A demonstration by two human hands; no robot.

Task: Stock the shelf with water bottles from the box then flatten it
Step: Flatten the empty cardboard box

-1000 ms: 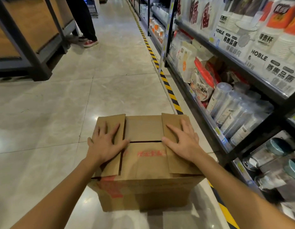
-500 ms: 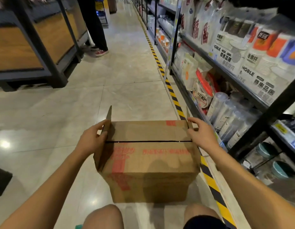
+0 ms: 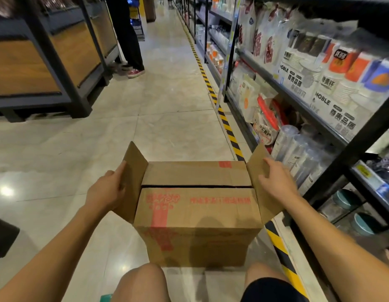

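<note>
A brown cardboard box with red print stands on the floor just in front of my knees. Its two long flaps lie closed, with a dark slit between them. The two short end flaps stand raised and spread outward. My left hand grips the left end flap. My right hand holds the right end flap, fingers over its outer face. The box's contents are hidden. The shelf on my right carries clear bottles lying on a low level.
Black-and-yellow tape runs along the shelf foot. A wood-and-metal display stand fills the left. A person's legs and red shoes stand further up the aisle. Jars with teal lids sit on the bottom shelf.
Both hands went from pressing flat on the box top to gripping the end flaps and swinging them up and outward. My view rose and my knees came into sight.
</note>
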